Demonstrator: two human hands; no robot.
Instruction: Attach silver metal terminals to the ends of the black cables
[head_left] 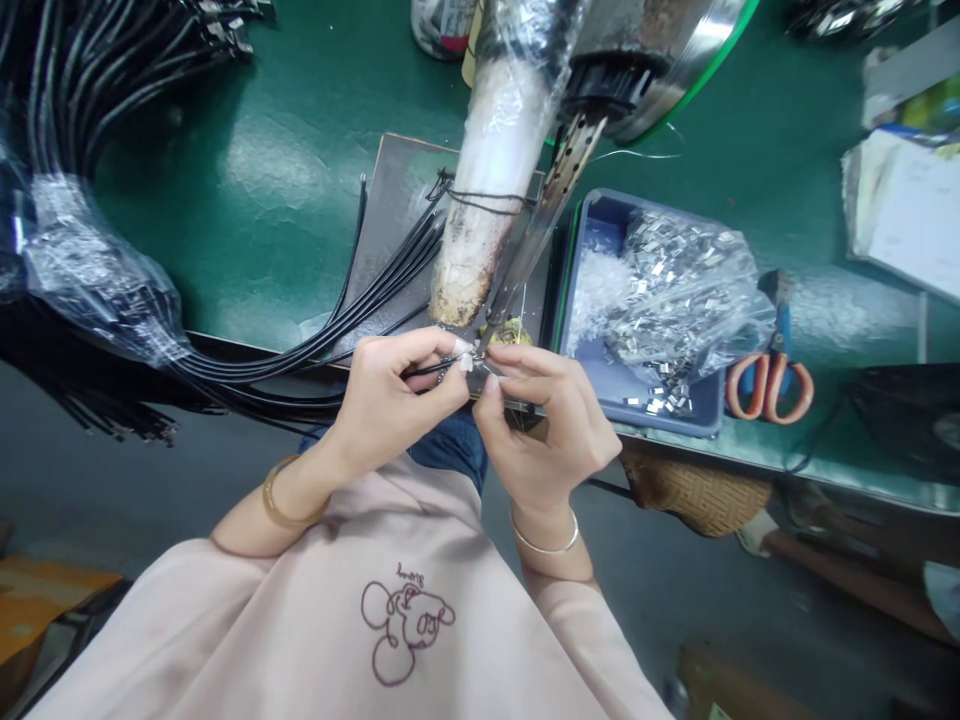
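Note:
My left hand (pixel 405 385) is closed, its thumb and forefinger pinching the end of a black cable (pixel 427 370). White covers show on those fingertips. Close against it on the right, my right hand (pixel 544 405) is also in a pinch; what lies between its fingers is too small to make out. Both sets of fingertips meet just under the tip of a soldering iron (pixel 536 225), which slants down from a fixed holder. Beside the iron hangs a whitish tube (pixel 491 150) with a browned lower end. Something yellow (pixel 511 333) lies behind the fingertips.
A bundle of black cables (pixel 97 255), wrapped in clear film, lies at the left and runs over the table edge. On the right stand a blue tray (pixel 637 415) with a bag of small metal parts (pixel 682 275) and orange-handled scissors (pixel 770 385). Papers (pixel 907 210) lie farther right.

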